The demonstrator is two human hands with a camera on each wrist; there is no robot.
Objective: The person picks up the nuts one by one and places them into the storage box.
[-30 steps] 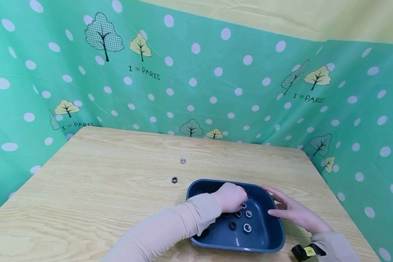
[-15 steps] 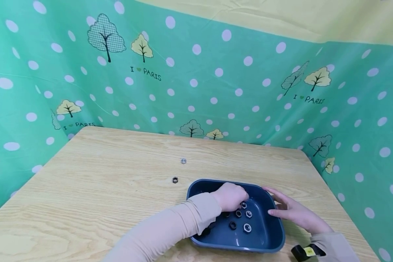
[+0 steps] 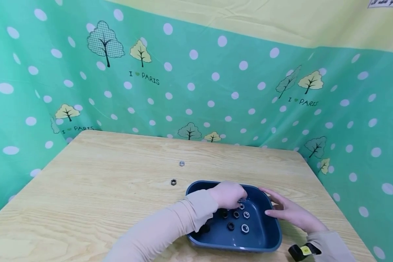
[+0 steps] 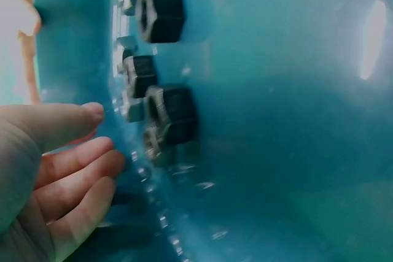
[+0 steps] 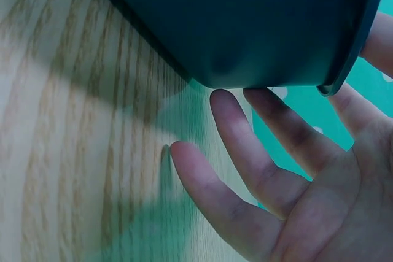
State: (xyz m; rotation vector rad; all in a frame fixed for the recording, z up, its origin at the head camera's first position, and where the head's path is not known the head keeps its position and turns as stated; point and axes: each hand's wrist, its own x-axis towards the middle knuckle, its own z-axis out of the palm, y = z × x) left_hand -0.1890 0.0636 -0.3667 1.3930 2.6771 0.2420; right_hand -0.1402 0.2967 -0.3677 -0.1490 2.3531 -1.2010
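Note:
A dark blue plastic tub (image 3: 221, 238) stands near the table's front, with several hex nuts, some black and some silver, on its floor. My left hand (image 3: 228, 194) reaches over its left rim and is down inside, near the far wall. In the left wrist view, the thumb and bent fingers (image 4: 77, 179) are apart with no nut visible between them, beside a row of nuts including a large black nut (image 4: 178, 115). My right hand (image 3: 293, 214) holds the tub's right rim, thumb inside and fingers outside; in the right wrist view, two fingertips (image 5: 224, 99) meet the outer wall.
Behind the tub's left corner, a black nut (image 3: 173, 184) lies on the wooden table (image 3: 101, 189), with a silver nut (image 3: 182, 163) farther back. A green dotted curtain (image 3: 196, 87) hangs round the table's back and sides. A black device (image 3: 296, 252) sits at the right wrist.
The head view has tilted up slightly. My left hand has shifted slightly among the nuts at the far side of the tub. The right hand keeps its place on the rim.

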